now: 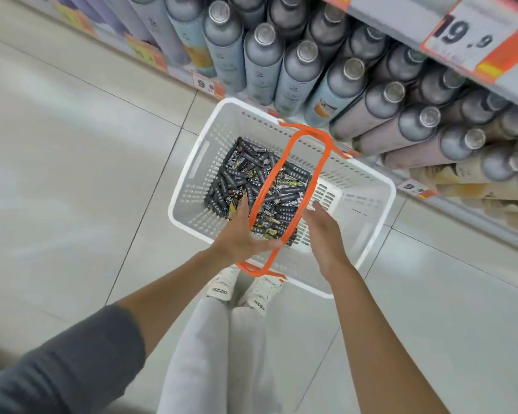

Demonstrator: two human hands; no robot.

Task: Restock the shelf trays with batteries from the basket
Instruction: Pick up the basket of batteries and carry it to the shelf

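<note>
Small black cylindrical batteries point(251, 174) with yellow flashes, heaped loose in the bottom of a white perforated plastic basket point(359, 204) with orange loop handles point(317, 174). Set on pale floor tiles point(72, 144), just beside a low shelf of grey-capped spray cans point(263, 61). Print on the cells too small to read. Left hand point(245, 231) spread above the pile, fingers straight, thumb by the handles, nothing gripped. Right hand point(323, 234) likewise flat and empty over the basket's barer end. Readable: "19.9" on the white-and-orange price tag point(464, 34), "9.9" on a shelf-edge tag point(205, 83), "adidas" on white shoes point(222, 286).
</note>
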